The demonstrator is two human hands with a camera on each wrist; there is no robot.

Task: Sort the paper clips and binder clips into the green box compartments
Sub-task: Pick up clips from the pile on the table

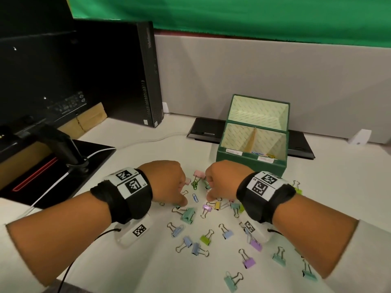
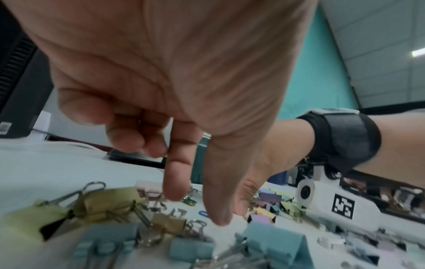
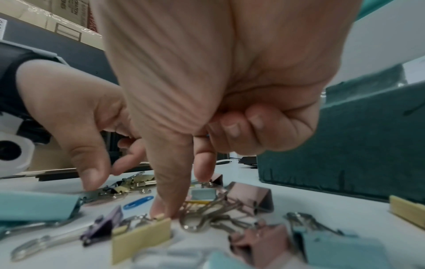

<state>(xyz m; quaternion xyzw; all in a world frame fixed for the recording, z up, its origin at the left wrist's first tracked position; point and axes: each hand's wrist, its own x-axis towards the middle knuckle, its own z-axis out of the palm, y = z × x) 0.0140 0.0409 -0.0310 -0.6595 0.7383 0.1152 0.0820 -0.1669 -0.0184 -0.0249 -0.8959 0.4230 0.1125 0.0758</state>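
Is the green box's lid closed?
No, the green box stands open, its lid tipped back and the divided inside showing.

A black monitor [image 1: 42,77] and computer tower [image 1: 148,72] are seen at upper left; a grey partition [image 1: 275,66] and green backdrop [image 1: 232,13] behind; a white cable [image 1: 148,139] lies on the bench [image 1: 148,261].
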